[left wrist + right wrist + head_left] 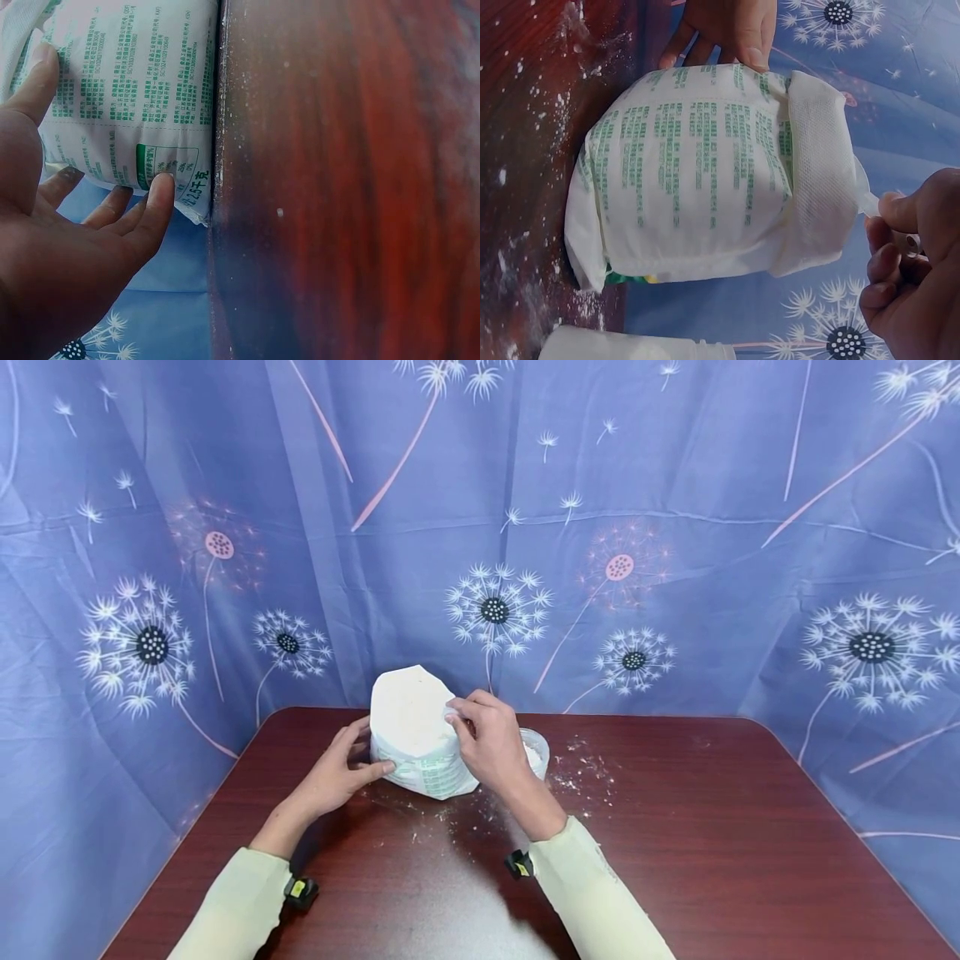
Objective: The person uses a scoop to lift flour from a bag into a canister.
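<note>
My left hand (341, 772), spread wide, braces the white bag (423, 764) on the worktop (720, 835); my right hand (491, 743) pinches a handle-like piece (868, 203) at the bag's mouth. I judge this scooping; next calls for a level lift.

Head and nearer wrist views share the bag (705, 169).

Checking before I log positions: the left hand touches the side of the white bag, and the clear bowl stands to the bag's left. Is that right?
Not quite: the bowl's side is wrong. The head view shows the clear bowl to the right of the white bag, with the left hand touching the bag's side.
</note>
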A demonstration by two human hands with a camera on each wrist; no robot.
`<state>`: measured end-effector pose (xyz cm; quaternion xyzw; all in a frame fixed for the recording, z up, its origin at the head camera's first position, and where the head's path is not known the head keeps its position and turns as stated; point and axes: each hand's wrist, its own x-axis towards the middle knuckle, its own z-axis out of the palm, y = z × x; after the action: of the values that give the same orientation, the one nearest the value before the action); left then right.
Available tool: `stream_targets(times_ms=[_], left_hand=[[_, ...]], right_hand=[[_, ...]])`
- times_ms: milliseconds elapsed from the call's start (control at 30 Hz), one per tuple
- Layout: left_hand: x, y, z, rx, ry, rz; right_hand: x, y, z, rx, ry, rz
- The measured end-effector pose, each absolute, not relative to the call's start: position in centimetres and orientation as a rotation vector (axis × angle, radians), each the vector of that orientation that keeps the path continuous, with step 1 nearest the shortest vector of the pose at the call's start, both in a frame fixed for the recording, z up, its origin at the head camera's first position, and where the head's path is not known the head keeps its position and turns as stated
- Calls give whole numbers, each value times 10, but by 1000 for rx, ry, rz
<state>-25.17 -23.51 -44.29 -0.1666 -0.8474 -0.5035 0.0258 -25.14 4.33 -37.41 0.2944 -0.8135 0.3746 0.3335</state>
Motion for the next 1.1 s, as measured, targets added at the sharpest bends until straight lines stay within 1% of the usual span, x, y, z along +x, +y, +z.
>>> stream_targets(times_ms=[1100], left_hand=[[-252, -236, -444, -533, -2577, -1554]], right_hand=[[-262, 15, -377, 658, -2141, 906]])
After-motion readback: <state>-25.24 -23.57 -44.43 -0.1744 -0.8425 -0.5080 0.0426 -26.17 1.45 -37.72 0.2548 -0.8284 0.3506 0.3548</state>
